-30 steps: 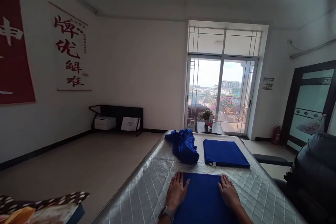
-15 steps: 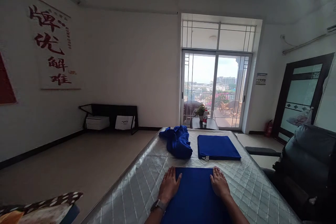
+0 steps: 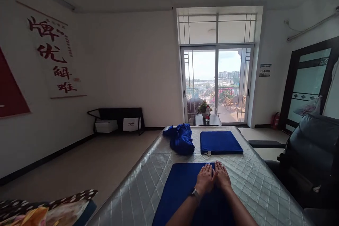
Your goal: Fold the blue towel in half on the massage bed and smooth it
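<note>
A flat blue cloth (image 3: 182, 183) lies spread lengthwise on the silver quilted table cover (image 3: 137, 183). My left hand (image 3: 206, 179), with a band on its wrist, rests flat on the cloth near its far right corner, fingers stretched forward. Right beside it, my right hand (image 3: 222, 176) lies flat along the cloth's right edge, fingers extended. The two hands nearly touch, and neither grips anything. Beyond them are a crumpled blue cloth (image 3: 182, 140) on the left and a neatly folded blue cloth stack (image 3: 221, 142) with a small white tag on the right.
A black armchair (image 3: 308, 159) stands close along the right side. Patterned fabric (image 3: 53, 208) shows at the lower left. Behind the far end, a small table (image 3: 198, 120) holds a bottle (image 3: 207, 113) and a potted plant (image 3: 202, 107) before glass sliding doors.
My left hand has moved right, from the cloth's left edge across to beside my right hand. My right hand stays at the right edge. The view has shifted slightly.
</note>
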A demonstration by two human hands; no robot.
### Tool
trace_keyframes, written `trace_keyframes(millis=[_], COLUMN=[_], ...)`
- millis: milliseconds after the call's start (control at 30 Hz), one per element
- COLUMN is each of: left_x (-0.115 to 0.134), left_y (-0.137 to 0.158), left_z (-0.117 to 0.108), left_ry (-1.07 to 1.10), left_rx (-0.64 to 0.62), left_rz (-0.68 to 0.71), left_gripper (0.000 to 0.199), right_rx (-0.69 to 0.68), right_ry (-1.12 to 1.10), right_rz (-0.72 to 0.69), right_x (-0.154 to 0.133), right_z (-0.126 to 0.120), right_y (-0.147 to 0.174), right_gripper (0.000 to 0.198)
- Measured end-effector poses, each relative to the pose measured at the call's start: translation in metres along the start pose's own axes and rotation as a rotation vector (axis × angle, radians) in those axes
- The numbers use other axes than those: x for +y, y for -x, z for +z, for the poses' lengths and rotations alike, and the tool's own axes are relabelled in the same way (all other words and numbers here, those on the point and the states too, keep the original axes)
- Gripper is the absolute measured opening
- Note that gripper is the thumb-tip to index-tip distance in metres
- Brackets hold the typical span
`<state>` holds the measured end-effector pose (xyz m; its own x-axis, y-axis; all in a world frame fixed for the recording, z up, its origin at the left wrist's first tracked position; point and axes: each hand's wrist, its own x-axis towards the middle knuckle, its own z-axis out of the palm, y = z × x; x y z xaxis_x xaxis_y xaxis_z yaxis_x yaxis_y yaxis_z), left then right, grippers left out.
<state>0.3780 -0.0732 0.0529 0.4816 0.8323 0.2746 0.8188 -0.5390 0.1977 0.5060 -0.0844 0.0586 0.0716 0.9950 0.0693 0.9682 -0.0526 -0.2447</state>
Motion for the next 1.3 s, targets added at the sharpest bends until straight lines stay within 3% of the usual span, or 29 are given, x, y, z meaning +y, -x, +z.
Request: trace_keyframes(millis=[100, 200, 500, 633, 867, 1100, 1200, 1300], left_x=[0.017, 0.0, -0.141, -0.172, -0.164, -0.153, -0.124, -0.069], left_y=[-0.005, 0.003, 0.065, 0.082, 0.082, 0.085, 0.082, 0.076], left_z=[0.016, 0.014, -0.034, -0.036, -0.036, -0.049, -0.053, -0.042], left_ry=[0.063, 0.057, -0.079, -0.062, -0.064, -0.155, -0.215, -0.13], left_rx=[0.024, 0.041, -0.038, -0.028, 0.011, 0.147, 0.241, 0.221], left_rz=[0.012, -0.03, -0.404, -0.426, -0.426, -0.439, -0.365, -0.169], left_gripper=[0.061, 0.066, 0.082, 0.086, 0.083, 0.068, 0.059, 0.054], right_rx=[-0.011, -0.009, 0.012, 0.027, 0.096, 0.02, 0.034, 0.049], right_ry=[0.021, 0.013, 0.004, 0.002, 0.014, 0.026, 0.02, 0.01], right_rz=[-0.02, -0.004, 0.025, 0.021, -0.044, -0.026, -0.027, -0.02], right_x=[0.003, 0.003, 0.002, 0.0, -0.013, -0.002, -0.001, -0.002], right_z=[0.002, 0.003, 0.01, 0.005, -0.013, 0.008, 0.011, 0.009], right_y=[-0.001, -0.004, -0.009, -0.005, 0.021, 0.074, 0.083, 0.083], right_gripper=[0.065, 0.065, 0.066, 0.065, 0.062, 0.066, 0.067, 0.066])
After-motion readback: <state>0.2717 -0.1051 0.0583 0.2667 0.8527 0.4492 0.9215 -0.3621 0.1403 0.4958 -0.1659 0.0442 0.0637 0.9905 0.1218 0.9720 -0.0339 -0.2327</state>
